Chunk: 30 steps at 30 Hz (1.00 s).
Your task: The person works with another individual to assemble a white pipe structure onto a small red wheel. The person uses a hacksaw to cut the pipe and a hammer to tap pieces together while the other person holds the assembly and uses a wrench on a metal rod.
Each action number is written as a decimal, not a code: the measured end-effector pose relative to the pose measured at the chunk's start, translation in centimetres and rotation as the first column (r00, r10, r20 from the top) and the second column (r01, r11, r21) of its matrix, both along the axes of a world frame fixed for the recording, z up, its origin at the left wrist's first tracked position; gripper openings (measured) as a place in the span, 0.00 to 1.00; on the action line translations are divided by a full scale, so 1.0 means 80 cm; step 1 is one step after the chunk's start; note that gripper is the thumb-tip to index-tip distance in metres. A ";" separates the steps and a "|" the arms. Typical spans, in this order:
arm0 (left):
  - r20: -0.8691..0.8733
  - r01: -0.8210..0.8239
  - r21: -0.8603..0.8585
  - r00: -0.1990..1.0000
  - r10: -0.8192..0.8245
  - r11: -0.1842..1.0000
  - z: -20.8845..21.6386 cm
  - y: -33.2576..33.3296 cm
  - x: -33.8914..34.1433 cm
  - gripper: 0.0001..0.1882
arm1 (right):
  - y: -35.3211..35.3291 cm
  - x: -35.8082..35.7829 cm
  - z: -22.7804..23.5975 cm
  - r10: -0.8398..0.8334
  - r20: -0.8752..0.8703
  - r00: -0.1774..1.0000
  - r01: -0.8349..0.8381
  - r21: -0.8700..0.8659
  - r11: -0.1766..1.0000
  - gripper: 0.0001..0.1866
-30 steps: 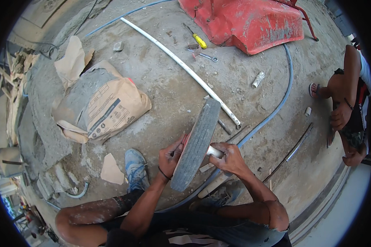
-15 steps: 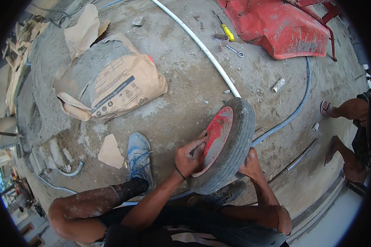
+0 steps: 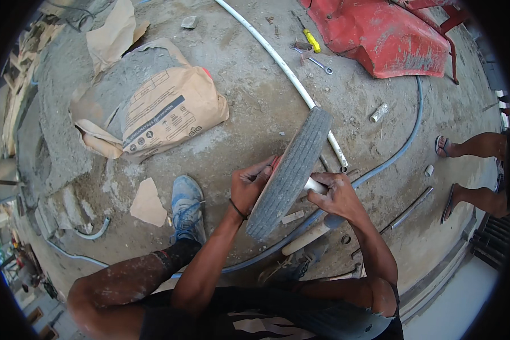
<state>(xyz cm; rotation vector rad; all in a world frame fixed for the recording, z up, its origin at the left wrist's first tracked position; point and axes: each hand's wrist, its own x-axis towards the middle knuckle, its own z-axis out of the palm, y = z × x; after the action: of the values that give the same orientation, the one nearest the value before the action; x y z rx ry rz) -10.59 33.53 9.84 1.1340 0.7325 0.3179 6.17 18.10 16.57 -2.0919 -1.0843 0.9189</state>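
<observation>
A wheel with a grey, dusty rubber tyre is held up off the ground, its tread facing me. At its left face my left hand is closed near the hub, where a bit of red rim shows; its fingertips are partly hidden. On the other side, my right hand wraps its fingers round a short pale tube that sticks out of the wheel's hub. Below that hand lies a pale round handle with a dark end, close to my right shoe.
A torn paper sack of grey powder lies at the left. White pipe and a blue hose cross the ground. Farther off are a yellow screwdriver, a spanner and a dented red metal tray. Another person's legs stand at right.
The wheel has turned, so its red face is hidden and the tread faces me. My right hand has moved from beneath the tyre to the tube at the hub.
</observation>
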 end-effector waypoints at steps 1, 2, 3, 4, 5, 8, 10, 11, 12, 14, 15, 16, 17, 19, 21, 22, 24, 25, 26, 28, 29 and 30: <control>0.078 -0.012 -0.053 0.997 0.016 0.999 0.000 0.009 -0.002 0.14 | 0.011 0.002 0.002 0.000 -0.052 0.999 -0.003 -0.069 0.998 0.21; 0.158 -0.016 -0.103 0.987 0.032 0.995 0.001 0.018 -0.001 0.14 | 0.023 0.004 0.009 -0.008 -0.102 0.995 -0.006 -0.134 0.991 0.21; 0.174 -0.038 -0.241 0.981 0.082 0.970 -0.012 0.025 0.003 0.12 | 0.037 0.005 0.021 -0.014 -0.042 0.999 0.005 -0.195 0.981 0.24; 0.182 -0.063 -0.370 0.974 0.138 0.927 -0.023 0.033 0.008 0.11 | 0.042 0.013 0.017 -0.017 -0.035 0.999 0.010 -0.186 0.982 0.24; 0.206 -0.063 -0.320 0.969 0.134 0.945 -0.025 0.040 0.016 0.10 | 0.046 0.025 0.012 0.007 0.020 1.000 -0.004 -0.148 0.989 0.24; 0.194 -0.111 -0.383 0.961 0.198 0.917 -0.028 0.067 0.043 0.07 | 0.070 0.056 0.025 0.063 -0.001 0.998 -0.062 -0.159 0.985 0.26; 0.152 -0.148 -0.510 0.954 0.258 0.848 -0.027 0.068 0.052 0.07 | 0.080 0.072 0.030 0.086 -0.072 0.994 -0.100 -0.226 0.969 0.26; 0.140 -0.152 -0.439 0.962 0.235 0.885 -0.025 0.064 0.054 0.07 | 0.082 0.080 0.025 0.161 -0.080 0.984 -0.176 -0.267 0.947 0.26; 0.138 -0.158 -0.404 0.963 0.230 0.901 -0.023 0.060 0.053 0.08 | 0.083 0.086 0.022 0.236 -0.090 0.968 -0.252 -0.307 0.918 0.26; 0.095 -0.130 -0.216 0.984 0.153 0.968 -0.002 0.046 0.050 0.09 | 0.069 0.090 0.016 0.260 -0.051 0.964 -0.264 -0.277 0.924 0.25; 0.038 -0.089 -0.061 0.995 0.091 0.994 0.008 0.037 0.047 0.10 | 0.060 0.089 0.015 0.276 -0.024 0.961 -0.273 -0.244 0.930 0.24; 0.030 -0.107 -0.062 0.994 0.109 0.992 0.010 0.027 0.042 0.10 | 0.051 0.081 0.014 0.294 -0.032 0.955 -0.292 -0.244 0.925 0.24; 0.031 -0.136 0.000 0.990 0.136 0.991 0.009 0.015 0.039 0.10 | 0.042 0.072 0.011 0.257 -0.046 0.965 -0.261 -0.189 0.947 0.23; -0.015 -0.170 0.082 0.985 0.172 0.982 0.000 -0.009 0.036 0.12 | 0.028 0.059 0.016 0.229 -0.057 0.972 -0.235 -0.154 0.960 0.23; -0.024 -0.199 0.119 0.979 0.204 0.973 -0.004 -0.026 0.033 0.11 | 0.022 0.053 0.019 0.175 -0.083 0.981 -0.191 -0.249 0.949 0.21; -0.030 -0.211 0.170 0.975 0.219 0.963 0.001 -0.032 0.028 0.12 | 0.018 0.052 0.016 0.186 -0.088 0.979 -0.203 -0.258 0.945 0.21; -0.051 -0.207 0.155 0.975 0.218 0.966 0.002 -0.045 0.023 0.12 | 0.007 0.057 0.006 0.199 -0.116 0.973 -0.218 -0.177 0.960 0.20; -0.013 -0.237 0.198 0.970 0.245 0.951 -0.001 -0.051 0.021 0.12 | 0.005 0.059 0.006 0.245 -0.103 0.964 -0.259 -0.162 0.952 0.19; 0.025 -0.267 0.240 0.963 0.268 0.934 -0.004 -0.058 0.018 0.13 | 0.002 0.058 0.006 0.254 -0.112 0.961 -0.270 -0.166 0.948 0.19; 0.050 -0.294 0.191 0.956 0.290 0.936 -0.012 -0.070 0.012 0.13 | -0.009 0.057 0.005 0.275 -0.092 0.957 -0.286 -0.145 0.947 0.21; 0.080 -0.303 0.146 0.953 0.294 0.942 -0.013 -0.076 0.012 0.12 | -0.028 0.065 -0.009 0.281 -0.093 0.955 -0.293 -0.157 0.943 0.21; 0.118 -0.308 0.099 0.948 0.296 0.946 -0.012 -0.082 0.014 0.13 | -0.055 0.078 -0.030 0.279 -0.051 0.959 -0.283 -0.111 0.953 0.23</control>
<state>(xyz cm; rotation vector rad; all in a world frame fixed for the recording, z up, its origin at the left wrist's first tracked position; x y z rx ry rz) -9.50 26.99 8.89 1.1055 0.8065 0.6811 12.39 13.71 14.16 -2.0381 -1.3639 1.1763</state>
